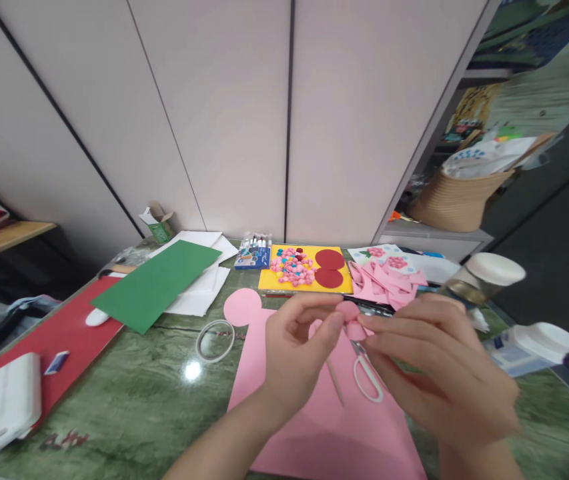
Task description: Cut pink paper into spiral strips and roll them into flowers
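Between the fingertips of both hands is a small pink cut paper piece [349, 312], curved and partly hidden by the fingers. My left hand [299, 350] pinches it from the left, thumb against fingers. From the right, my right hand [439, 367] pinches its lower edge. Below them a large pink paper sheet [289, 427] covers the front of the table. White-handled scissors [368, 379] lie on that sheet, their blades partly hidden. Left of the scissors rests a thin wooden stick [335, 381]. A pink paper circle [243, 307] lies at the sheet's upper left corner.
A yellow sheet [269, 283] bears pink pompoms [294, 268] and dark red circles [329, 259]. Pink paper scraps [389, 283] lie beside it. A tape roll [215, 341], green sheet [157, 287] and red sheet [71, 343] are left. Two white-lidded bottles [534, 348] stand right.
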`<state>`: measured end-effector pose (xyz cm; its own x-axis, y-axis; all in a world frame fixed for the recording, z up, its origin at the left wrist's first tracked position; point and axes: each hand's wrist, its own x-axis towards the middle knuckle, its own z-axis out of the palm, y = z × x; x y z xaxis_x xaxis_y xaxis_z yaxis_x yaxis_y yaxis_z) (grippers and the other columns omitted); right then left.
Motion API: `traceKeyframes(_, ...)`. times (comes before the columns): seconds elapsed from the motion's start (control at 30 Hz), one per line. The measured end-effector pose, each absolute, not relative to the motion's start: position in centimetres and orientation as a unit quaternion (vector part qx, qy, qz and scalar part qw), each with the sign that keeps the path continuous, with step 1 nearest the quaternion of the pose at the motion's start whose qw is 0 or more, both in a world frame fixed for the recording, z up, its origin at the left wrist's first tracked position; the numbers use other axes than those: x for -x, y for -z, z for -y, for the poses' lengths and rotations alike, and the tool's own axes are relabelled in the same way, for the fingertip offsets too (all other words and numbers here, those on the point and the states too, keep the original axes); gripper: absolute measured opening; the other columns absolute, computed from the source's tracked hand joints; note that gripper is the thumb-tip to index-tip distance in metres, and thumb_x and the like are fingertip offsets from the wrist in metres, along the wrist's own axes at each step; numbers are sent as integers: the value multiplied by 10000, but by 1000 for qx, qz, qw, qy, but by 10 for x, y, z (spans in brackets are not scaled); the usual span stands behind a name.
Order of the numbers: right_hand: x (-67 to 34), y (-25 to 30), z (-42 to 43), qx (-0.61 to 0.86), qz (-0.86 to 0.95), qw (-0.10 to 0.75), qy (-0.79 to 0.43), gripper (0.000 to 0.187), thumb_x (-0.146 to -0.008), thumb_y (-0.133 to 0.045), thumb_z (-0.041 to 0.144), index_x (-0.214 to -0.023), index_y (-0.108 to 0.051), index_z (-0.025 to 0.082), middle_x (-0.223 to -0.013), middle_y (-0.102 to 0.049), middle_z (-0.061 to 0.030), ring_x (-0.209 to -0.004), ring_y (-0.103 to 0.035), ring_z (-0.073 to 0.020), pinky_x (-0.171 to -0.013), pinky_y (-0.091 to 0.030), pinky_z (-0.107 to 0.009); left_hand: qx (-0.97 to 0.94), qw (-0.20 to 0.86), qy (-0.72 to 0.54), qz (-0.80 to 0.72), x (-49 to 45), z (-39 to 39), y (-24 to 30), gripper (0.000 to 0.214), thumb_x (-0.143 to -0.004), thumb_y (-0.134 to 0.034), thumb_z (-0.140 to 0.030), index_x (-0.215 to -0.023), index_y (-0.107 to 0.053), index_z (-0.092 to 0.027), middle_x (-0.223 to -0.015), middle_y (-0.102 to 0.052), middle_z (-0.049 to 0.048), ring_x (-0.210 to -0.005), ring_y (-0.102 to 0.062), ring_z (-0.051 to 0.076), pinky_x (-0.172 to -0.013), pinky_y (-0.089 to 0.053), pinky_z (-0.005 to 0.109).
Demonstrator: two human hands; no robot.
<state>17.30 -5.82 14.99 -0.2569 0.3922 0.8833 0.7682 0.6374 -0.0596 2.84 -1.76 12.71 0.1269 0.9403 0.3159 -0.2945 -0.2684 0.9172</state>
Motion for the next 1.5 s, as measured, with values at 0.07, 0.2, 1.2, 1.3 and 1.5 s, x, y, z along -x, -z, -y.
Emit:
traceKeyframes(0.07,-173,-150,58,378,766,480,198,211,-693,-683,-6,-757,-638,190,-737,-738,-19,-666,-567,-176,-661,-439,-363,-533,531,-586,-302,-28,17,-127,140,-744,-689,-256,-871,-677,-199,-703,-734,14,-671,-687,134,-674,-542,235)
traceKeyframes(0.2,-173,-149,57,383,765,478,199,205,-697,-681,0,-748,-639,193,-752,-744,-21,-664,-573,-177,-655,-432,-358,-527,565,-563,-294,-27,16,-127,109,-754,-676,-257,-834,-693,-184,-788,-746,43,-718,-693,148,-676,-547,239)
traceKeyframes(1.2,-175,-147,52,443,765,444,147,145,-782,-634,63,-794,-617,206,-713,-685,-3,-704,-539,-171,-682,-409,-339,-660,485,-480,-315,-17,5,-129,121,-816,-596,-217,-841,-712,-190,-867,-732,33,-857,-656,161,-795,-497,265)
traceKeyframes(1.3,-176,-148,53,449,766,438,139,146,-786,-634,68,-822,-621,209,-735,-684,-3,-707,-543,-165,-691,-412,-331,-663,485,-474,-315,-16,4,-130,112,-812,-599,-221,-823,-705,-186,-846,-724,31,-830,-647,156,-778,-493,259)
traceKeyframes(1.5,-179,-148,55,480,756,432,108,129,-782,-660,114,-844,-622,220,-736,-638,-3,-715,-548,-152,-647,-420,-285,-655,540,-438,-296,-17,1,-132,126,-812,-599,-247,-816,-696,-166,-838,-708,55,-826,-637,169,-769,-485,272)
